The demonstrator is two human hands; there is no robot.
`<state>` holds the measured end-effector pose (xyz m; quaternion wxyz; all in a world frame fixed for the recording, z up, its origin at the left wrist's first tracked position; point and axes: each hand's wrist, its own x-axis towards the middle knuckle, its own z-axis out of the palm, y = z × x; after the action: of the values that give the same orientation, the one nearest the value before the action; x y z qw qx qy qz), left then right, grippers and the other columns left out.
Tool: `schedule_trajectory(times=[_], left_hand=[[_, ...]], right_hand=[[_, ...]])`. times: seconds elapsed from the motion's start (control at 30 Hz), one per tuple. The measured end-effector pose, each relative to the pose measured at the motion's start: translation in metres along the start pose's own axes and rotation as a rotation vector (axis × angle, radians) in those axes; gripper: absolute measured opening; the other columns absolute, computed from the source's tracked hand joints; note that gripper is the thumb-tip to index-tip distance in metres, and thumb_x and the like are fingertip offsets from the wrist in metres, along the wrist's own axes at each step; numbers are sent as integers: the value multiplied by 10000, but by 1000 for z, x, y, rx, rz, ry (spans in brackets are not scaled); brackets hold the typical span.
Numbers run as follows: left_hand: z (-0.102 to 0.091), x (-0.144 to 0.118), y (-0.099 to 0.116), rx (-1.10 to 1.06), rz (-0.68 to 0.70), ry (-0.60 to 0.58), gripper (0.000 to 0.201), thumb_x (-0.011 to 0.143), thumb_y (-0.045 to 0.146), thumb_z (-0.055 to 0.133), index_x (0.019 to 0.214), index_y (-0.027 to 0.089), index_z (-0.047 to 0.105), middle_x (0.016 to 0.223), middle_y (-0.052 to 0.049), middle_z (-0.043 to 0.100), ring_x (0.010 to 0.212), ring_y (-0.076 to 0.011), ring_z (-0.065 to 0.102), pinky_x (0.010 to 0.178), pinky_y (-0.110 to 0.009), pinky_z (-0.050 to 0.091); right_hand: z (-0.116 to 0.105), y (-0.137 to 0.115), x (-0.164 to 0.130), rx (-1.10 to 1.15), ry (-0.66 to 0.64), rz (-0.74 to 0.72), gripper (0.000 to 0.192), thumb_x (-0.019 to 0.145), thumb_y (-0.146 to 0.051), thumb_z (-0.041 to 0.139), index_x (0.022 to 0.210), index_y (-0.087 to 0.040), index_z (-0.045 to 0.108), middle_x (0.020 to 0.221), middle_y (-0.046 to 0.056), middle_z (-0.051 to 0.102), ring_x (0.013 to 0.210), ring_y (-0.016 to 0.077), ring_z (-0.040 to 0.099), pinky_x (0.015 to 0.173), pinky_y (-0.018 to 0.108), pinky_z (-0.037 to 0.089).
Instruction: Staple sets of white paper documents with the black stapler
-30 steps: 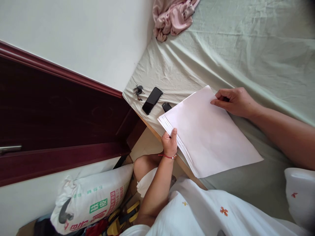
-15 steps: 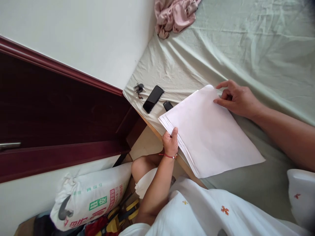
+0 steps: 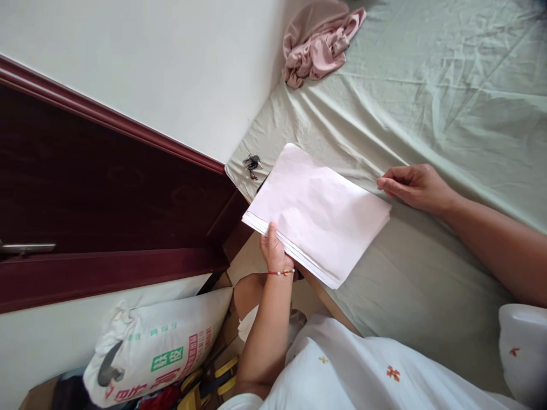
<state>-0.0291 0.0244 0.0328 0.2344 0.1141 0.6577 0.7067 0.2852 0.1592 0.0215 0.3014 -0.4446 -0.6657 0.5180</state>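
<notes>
A person's left hand [image 3: 276, 250] clasps a stack of white paper [image 3: 318, 208] at its 8 o'clock edge, thumb pressed on top, a red beaded bracelet [image 3: 281, 273] at the wrist. The stack lies over the near edge of a surface draped in a pale green sheet [image 3: 461, 102]; whether its far side rests on the cloth cannot be told. The right hand [image 3: 416, 187], loosely curled and free of the paper, with nothing visible in its grasp, is just beyond the stack's corner, between 2 and 3 o'clock. The sheet is wrinkled, with long folds running from the wall end toward 3 o'clock. Clockwise from the stack, a crumpled pink cloth [image 3: 318, 54] sits at 12 o'clock against a white wall [image 3: 149, 74]; a white shirt [image 3: 350, 364] with small orange motifs fills 6 o'clock; a white sack [image 3: 171, 336] printed in red and green slumps between 7 and 8; a dark red door [image 3: 98, 176] with a metal handle [image 3: 28, 248] occupies 9; and keys [image 3: 253, 162] lie at 10, near the sheet's corner.
</notes>
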Motion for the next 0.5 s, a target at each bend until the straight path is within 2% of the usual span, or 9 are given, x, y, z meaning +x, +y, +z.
schedule_trajectory(times=[0.07,0.13,0.23,0.3,0.37,0.43,0.5], left_hand=[[4,7,11,-21,-13,77,270,773,316,826,991,192,725,1006,-47,791,957,-199,752,857,-340,621],[8,11,22,-52,-75,113,206,814,250,769,1002,191,708,956,-28,775,833,-156,730,689,-266,592],[15,8,35,-133,-218,146,130,827,135,731,938,170,671,843,15,725,616,-62,618,465,-161,402],[20,0,40,-181,-291,157,118,842,89,716,905,164,651,819,31,706,583,-30,587,445,-135,363],[25,-10,41,-206,-322,149,119,862,65,700,909,164,654,846,26,719,613,-24,608,476,-119,396],[28,-22,40,-219,-332,116,128,884,48,679,940,163,670,907,7,749,670,-30,646,504,-115,425],[29,-34,36,-225,-359,89,138,898,38,671,963,160,684,954,-11,770,698,-36,667,510,-119,434]], right_hand=[[-2,-2,-1,93,-57,52,526,831,-719,723,748,-199,716,592,2,597,464,94,394,445,284,290],[-4,-2,-1,169,-113,95,547,825,-738,725,766,-194,740,613,16,644,444,92,433,423,271,330],[-4,-3,-1,234,-261,141,586,843,-764,690,784,-186,770,659,57,716,428,105,497,414,275,422],[-2,-4,-1,273,-408,191,614,849,-779,672,813,-178,791,731,95,762,461,140,582,428,293,495],[2,-6,-1,319,-519,256,643,838,-801,666,863,-175,809,816,131,792,574,201,697,485,316,576],[6,-6,-2,401,-526,317,669,819,-826,665,933,-184,818,903,153,809,754,263,777,620,345,653],[10,-5,-2,510,-465,344,687,808,-845,657,980,-199,815,979,159,816,904,294,795,786,383,681]])
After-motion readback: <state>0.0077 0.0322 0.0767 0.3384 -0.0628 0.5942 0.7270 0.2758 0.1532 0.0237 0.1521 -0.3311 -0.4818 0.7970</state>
